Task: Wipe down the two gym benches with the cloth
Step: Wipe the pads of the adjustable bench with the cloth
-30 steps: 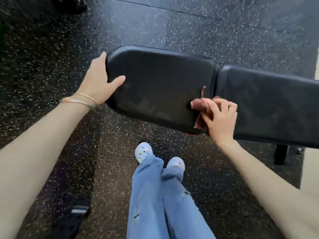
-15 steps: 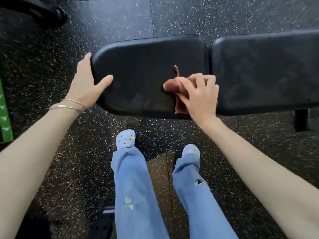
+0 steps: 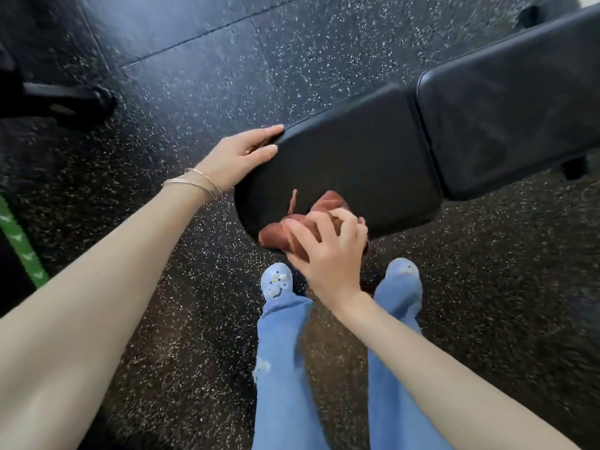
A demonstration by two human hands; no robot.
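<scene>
1. The right hand (image 3: pixel 328 251) has drawn the cloth (image 3: pixel 276 237) away from the gap between the two pads, where it was half a second ago. It now sits at the near rounded corner of the seat pad (image 3: pixel 350 157), much closer to the left hand (image 3: pixel 240 157).
2. The right hand's fingers are curled over the bunched red cloth, gripping it and pressing it down on the pad. A thin tail of cloth sticks out beyond the fingertips.
3. The left hand remains at the free end of the seat pad. Its fingers are now nearly straight along the end edge, reaching the far corner, with the thumb on the top surface. It holds nothing.
4. The gym bench now runs slantwise across the view instead of level; the back pad (image 3: pixel 506 118) rises away beyond the right hand.
5. The cloth laps over the pad's near edge under the right hand. Bare pad surface stretches ahead of the fingers to the far edge and sideways to the gap.
6. Speckled rubber floor (image 3: pixel 194 76) lies open beyond the left hand. Dark equipment (image 3: pixel 65 95) stands well apart on that side. The person's two shoes stand just beneath the right wrist.
</scene>
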